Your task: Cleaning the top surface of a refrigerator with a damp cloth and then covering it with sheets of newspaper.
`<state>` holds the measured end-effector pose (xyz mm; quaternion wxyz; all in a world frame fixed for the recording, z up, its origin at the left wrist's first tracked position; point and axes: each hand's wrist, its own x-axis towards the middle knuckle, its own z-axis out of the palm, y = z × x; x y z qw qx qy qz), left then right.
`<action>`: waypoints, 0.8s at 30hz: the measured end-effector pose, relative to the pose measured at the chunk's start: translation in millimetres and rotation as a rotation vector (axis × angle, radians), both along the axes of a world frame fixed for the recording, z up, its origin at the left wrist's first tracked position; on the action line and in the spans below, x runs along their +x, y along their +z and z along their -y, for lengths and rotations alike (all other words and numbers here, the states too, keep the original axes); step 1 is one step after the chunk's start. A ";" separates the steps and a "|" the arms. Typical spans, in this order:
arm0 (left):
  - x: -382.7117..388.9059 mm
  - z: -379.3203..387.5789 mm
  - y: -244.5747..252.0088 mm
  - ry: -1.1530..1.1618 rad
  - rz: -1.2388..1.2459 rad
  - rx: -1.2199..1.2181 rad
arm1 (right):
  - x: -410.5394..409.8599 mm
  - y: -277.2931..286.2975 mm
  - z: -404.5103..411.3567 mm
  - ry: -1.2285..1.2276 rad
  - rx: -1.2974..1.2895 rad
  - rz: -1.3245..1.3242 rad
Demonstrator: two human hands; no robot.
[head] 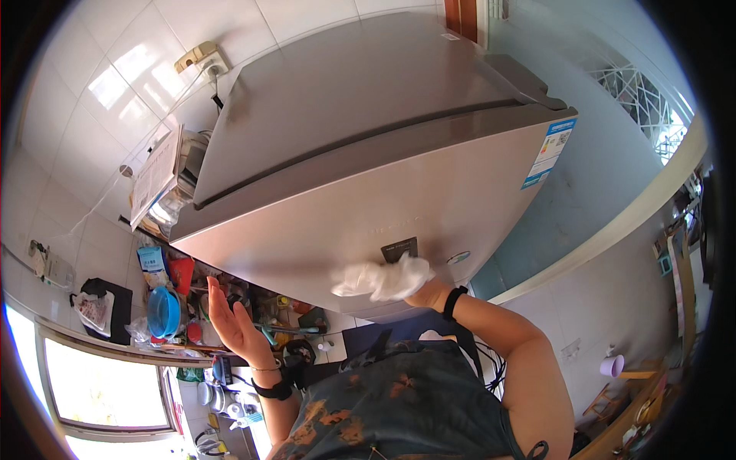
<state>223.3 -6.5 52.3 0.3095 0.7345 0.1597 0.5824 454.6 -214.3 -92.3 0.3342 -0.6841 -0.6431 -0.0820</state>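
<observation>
A grey refrigerator (pixel 322 190) stands before me, its top and upper front door in view. My right hand (pixel 426 292) holds a crumpled white cloth (pixel 382 279) against the door, just below a small dark display panel (pixel 399 249). The cloth hides most of that hand's fingers and the panel's lower edge. My left hand (pixel 233 322) is raised to the left of the door, palm and fingers spread slightly, with nothing in it. Near the door's right edge is a blue and white energy label (pixel 549 153), and an oval sticker (pixel 458 257) sits right of the cloth.
Left of the refrigerator, newspapers (pixel 158 175) lie on a pile beside a wall socket (pixel 213 64) with cords. Below are a blue plastic basin (pixel 164 312), bags and cluttered shelf goods. A pale partition (pixel 609 241) runs along the right; a purple cup (pixel 612 365) is farther off.
</observation>
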 end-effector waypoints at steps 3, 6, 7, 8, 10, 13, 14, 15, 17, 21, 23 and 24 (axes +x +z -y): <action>-4.5 -1.8 1.5 0.006 -0.011 0.013 | 16.3 -73.9 30.2 0.117 -0.094 0.096; -8.8 -1.5 -0.6 0.009 -0.005 0.004 | 19.3 -90.0 32.5 0.148 -0.234 0.119; -10.3 -2.5 -2.8 0.010 -0.010 0.000 | 16.2 -70.9 23.5 0.154 -0.232 0.121; -11.0 -0.5 -4.6 0.014 -0.012 -0.003 | 12.8 -43.1 14.2 0.214 -0.197 0.057; -5.9 3.4 -5.8 -0.003 -0.036 0.008 | 6.2 26.8 -18.9 0.353 -0.153 -0.115; -0.1 13.2 -3.1 0.068 -0.067 0.117 | -24.3 125.3 -65.9 0.332 0.095 -0.007; 3.9 17.2 -4.6 0.107 -0.086 0.192 | -30.4 133.5 -80.6 0.295 0.192 0.031; 9.8 20.6 -3.5 0.138 -0.090 0.295 | -37.3 141.4 -93.3 0.261 0.290 0.070; 7.1 26.7 -18.2 0.079 -0.236 0.262 | -53.1 148.9 -111.3 0.247 0.404 0.144; 33.1 20.9 -49.9 -0.003 -0.403 0.223 | -66.8 112.2 -120.4 0.386 0.106 -0.194; 42.7 18.4 -76.4 0.109 -0.448 0.317 | -70.4 89.8 -113.0 0.392 0.070 -0.209; 47.0 22.3 -78.9 0.038 -0.436 0.195 | -71.0 82.4 -104.8 0.367 0.039 -0.130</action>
